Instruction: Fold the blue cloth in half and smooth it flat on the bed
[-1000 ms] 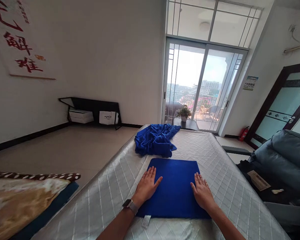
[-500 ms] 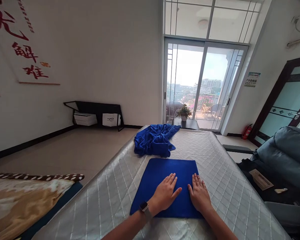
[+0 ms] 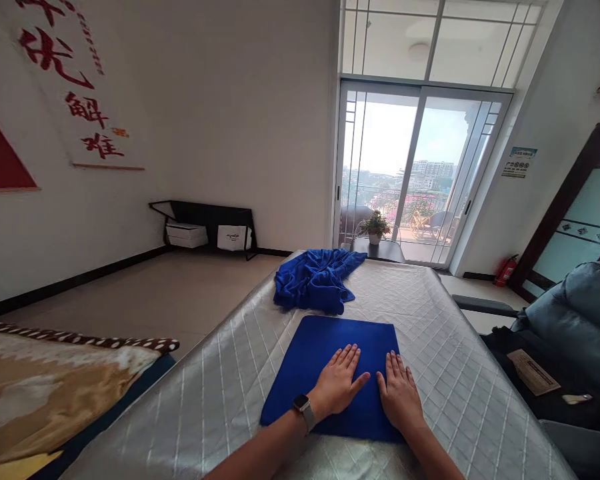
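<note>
Both hands (image 3: 338,380) (image 3: 400,390) open, palms down on flat blue cloth (image 3: 300,373), w/ fingers spread slightly

A silver quilted mattress (image 3: 445,333) bears a flat blue folded cloth (image 3: 300,373) at its near end, a crumpled blue cloth (image 3: 313,283) just beyond.

Single head-worn view; looks forward and down, hands (image 3: 367,383) near, glass door (image 3: 413,177) far.
</note>
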`<state>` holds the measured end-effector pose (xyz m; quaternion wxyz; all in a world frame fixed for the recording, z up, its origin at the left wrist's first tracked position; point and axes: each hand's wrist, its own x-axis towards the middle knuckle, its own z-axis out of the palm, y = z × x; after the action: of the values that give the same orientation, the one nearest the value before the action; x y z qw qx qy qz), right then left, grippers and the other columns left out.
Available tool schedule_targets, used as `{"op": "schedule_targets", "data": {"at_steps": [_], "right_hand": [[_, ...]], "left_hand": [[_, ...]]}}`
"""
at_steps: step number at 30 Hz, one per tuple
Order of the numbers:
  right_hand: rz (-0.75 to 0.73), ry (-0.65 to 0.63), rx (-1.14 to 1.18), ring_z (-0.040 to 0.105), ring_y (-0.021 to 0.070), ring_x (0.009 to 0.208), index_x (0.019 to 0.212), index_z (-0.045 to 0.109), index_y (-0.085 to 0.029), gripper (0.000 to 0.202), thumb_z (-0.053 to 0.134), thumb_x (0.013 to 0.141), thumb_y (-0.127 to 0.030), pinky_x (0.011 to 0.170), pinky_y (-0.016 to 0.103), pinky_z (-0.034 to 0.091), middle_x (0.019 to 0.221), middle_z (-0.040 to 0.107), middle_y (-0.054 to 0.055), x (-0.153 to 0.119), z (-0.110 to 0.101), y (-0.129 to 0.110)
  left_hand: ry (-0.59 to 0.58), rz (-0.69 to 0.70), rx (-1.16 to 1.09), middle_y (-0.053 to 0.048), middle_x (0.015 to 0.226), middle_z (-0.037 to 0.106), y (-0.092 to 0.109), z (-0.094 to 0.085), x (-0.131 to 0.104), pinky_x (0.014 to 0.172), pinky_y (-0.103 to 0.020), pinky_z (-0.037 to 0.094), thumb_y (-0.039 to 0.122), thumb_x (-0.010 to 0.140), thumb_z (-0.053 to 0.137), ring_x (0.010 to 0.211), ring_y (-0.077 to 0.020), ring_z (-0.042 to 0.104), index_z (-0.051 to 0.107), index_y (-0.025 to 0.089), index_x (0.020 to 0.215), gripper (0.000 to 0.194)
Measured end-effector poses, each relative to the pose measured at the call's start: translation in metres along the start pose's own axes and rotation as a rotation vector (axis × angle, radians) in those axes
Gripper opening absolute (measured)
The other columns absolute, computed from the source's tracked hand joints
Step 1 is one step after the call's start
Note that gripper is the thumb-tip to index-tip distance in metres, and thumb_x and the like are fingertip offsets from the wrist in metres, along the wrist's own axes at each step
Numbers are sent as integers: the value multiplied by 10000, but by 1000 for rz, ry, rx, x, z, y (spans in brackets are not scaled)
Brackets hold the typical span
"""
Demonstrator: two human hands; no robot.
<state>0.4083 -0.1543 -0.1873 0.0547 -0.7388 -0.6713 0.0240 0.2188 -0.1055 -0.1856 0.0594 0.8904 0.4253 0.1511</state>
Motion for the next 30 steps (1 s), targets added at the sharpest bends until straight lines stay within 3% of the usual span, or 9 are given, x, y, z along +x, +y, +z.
{"op": "schedule_targets", "data": {"at_steps": [5, 9, 16, 25, 30], "right_hand": [[5, 1, 16, 128, 212, 1509, 1553, 243, -82, 683, 186, 987, -460, 1219, 409, 97, 1624, 169, 77, 2, 2, 1], [9, 5, 37, 114, 212, 1512, 1554, 242, -83, 687, 196, 984, -463, 1220, 413, 92, 1623, 176, 76, 3, 5, 1], [10, 3, 17, 135, 210, 1508, 1558, 230, -86, 677, 202, 987, -449, 1219, 407, 115, 1621, 190, 80, 0, 1, -5], [-24, 43, 60, 151, 184, 1504, 1563, 226, -125, 674, 166, 996, -485, 1225, 390, 156, 1621, 207, 31, -35, -33, 11], [-38, -15, 76, 131, 191, 1507, 1560, 231, -139, 689, 187, 993, -528, 1232, 388, 142, 1626, 163, 17, -54, -18, -7]], "left_hand": [[-27, -180, 88, -116, 1597, 282, -61, -20, -49, 1213, -442, 231, 647, 998, 194, 1483, -256, 247, 321, 102, 1533, 774], [6, -236, 115, -104, 1605, 264, -89, -20, -78, 1207, -444, 242, 642, 996, 224, 1483, -253, 248, 288, 119, 1547, 762], [43, -238, 100, -101, 1600, 283, -90, -20, -85, 1208, -447, 237, 627, 994, 266, 1480, -259, 256, 308, 130, 1544, 743], [33, -242, 65, -115, 1597, 284, -89, -27, -86, 1203, -459, 235, 639, 989, 251, 1480, -267, 256, 309, 130, 1544, 755], [22, -258, 77, -125, 1587, 311, -88, -28, -84, 1208, -451, 227, 655, 983, 241, 1481, -261, 254, 304, 106, 1543, 787]]}}
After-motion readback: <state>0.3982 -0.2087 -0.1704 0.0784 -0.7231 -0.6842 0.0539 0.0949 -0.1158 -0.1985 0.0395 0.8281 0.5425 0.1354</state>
